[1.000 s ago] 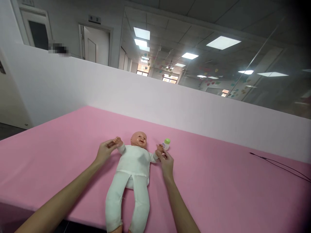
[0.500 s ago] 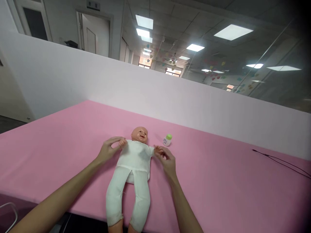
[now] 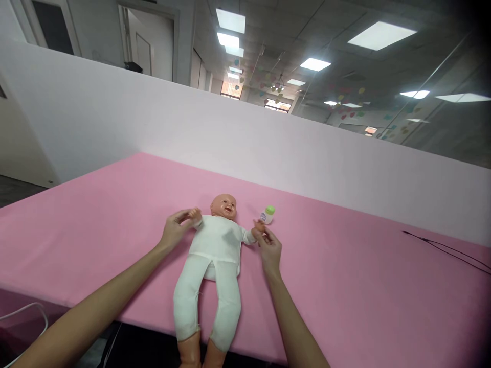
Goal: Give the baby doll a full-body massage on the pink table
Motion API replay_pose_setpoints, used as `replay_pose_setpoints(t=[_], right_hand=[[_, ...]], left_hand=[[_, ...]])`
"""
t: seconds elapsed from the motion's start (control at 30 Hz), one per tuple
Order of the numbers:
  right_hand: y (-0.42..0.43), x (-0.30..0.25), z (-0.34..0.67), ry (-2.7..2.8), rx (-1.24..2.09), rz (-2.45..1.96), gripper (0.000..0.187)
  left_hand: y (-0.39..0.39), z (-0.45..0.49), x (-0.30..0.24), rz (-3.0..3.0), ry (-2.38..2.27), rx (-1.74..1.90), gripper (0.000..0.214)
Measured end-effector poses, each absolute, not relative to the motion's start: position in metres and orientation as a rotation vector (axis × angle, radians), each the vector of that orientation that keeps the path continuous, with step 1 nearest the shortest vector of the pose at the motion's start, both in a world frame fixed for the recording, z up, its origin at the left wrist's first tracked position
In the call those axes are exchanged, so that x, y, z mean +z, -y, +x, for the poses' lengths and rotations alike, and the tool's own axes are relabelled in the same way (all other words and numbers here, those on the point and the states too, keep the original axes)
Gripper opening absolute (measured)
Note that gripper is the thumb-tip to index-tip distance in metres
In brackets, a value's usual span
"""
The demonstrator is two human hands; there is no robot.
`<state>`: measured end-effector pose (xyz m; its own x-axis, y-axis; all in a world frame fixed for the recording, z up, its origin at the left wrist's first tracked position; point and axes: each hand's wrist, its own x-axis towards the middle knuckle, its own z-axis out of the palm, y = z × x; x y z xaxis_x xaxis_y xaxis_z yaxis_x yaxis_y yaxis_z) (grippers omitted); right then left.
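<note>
A baby doll (image 3: 217, 243) in a white suit lies on its back, its bare vinyl head (image 3: 223, 207) towards the far side of the table. My left hand (image 3: 176, 228) grips the doll's small hand (image 3: 195, 214) on the left side between fingers and thumb. My right hand (image 3: 269, 250) pinches the doll's other hand (image 3: 259, 225). Just beyond those fingers stands a small baby bottle (image 3: 267, 214) with a green top and a printed label, apparently not touched.
The doll lies on a pink-covered table (image 3: 115, 220) and its feet reach the near edge. A white partition (image 3: 230, 138) runs along the far side. A thin black cable (image 3: 441, 253) lies at the right, and a white cord (image 3: 23, 313) shows at lower left.
My view has tilted, shifting the scene in the frame. Both hands have closed more firmly on the doll's hands, and the doll's arms now lie a little wider apart.
</note>
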<state>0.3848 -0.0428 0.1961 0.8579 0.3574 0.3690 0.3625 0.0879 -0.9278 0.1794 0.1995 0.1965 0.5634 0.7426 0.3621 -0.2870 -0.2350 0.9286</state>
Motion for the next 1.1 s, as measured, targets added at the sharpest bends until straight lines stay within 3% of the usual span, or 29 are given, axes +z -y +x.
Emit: replay_pose_setpoints(t=[0.1,0.23,0.37,0.53,0.73,0.83,1.1], right_hand=[[0.050,0.190,0.409,0.126,0.094,-1.382,0.040],[0.056,0.189,0.422,0.024,0.197,-1.305,0.043],[0.049,0.201,0.401,0.352,0.130,-1.308,0.052],[0.040,0.204,0.364,1.095,0.206,-1.466,0.025],[0.039,0.198,0.351,1.457,0.246,-1.557,0.023],[0.036,0.202,0.354,1.304,0.229,-1.545,0.022],[0.047,0.192,0.411,0.072,0.121,-1.350,0.045]], left_hand=[[-0.221,0.179,0.190,1.143,-0.665,1.139,0.038],[-0.238,0.175,0.185,0.913,-0.845,1.080,0.034],[-0.224,0.172,0.200,1.190,-0.711,1.125,0.039],[-0.196,0.172,0.211,1.781,-0.137,0.861,0.025],[-0.189,0.174,0.196,2.063,0.174,0.613,0.017],[-0.191,0.177,0.193,1.947,0.077,0.654,0.019],[-0.234,0.180,0.190,0.883,-0.611,1.045,0.031]])
